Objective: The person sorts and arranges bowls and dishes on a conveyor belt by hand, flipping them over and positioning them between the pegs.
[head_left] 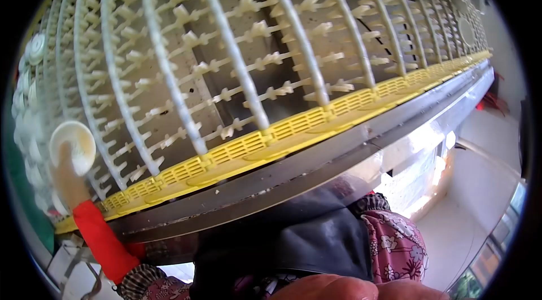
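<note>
At the left, my left hand (69,178) reaches from a red sleeve cuff over the near edge of a pegged conveyor. Its fingers overlap a round white bowl (85,143), which it seems to grip by the lower rim with the opening facing me. Motion blurs the fingers. The bowl is just above the belt's left end, beside a pile of white dishes (28,114). My right arm shows only as a flowered sleeve (398,238) at the lower right; its hand is hidden.
Rows of cream pegs and pale rods (231,46) make up the conveyor. A yellow slotted strip (237,146) and a metal ledge (305,181) run along its near side. A few pale round dishes (466,32) stand at the far right. My dark apron (282,243) is against the ledge.
</note>
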{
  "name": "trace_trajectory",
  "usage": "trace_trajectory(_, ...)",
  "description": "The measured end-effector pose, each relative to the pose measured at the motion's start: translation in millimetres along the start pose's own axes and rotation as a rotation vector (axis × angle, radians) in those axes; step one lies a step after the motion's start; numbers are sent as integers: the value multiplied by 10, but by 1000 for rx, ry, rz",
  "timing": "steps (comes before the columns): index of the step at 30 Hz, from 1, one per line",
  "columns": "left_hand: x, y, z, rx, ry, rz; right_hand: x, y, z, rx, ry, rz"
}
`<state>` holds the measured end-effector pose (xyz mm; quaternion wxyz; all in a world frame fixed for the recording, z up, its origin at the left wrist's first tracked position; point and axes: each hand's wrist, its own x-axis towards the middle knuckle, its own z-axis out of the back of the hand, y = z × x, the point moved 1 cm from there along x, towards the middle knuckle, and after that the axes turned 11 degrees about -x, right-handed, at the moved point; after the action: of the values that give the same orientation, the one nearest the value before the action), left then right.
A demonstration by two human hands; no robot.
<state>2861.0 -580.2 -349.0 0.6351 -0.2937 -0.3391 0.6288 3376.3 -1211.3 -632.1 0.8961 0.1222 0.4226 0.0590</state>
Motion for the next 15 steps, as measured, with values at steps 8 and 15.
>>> trace_trajectory(8,581,483,-272,-65,-21,-37,-166,203,358,189,-341,57)
trace_trajectory(15,399,81,-920,-355,83,-25,-408,672,1633,383,-975,364)
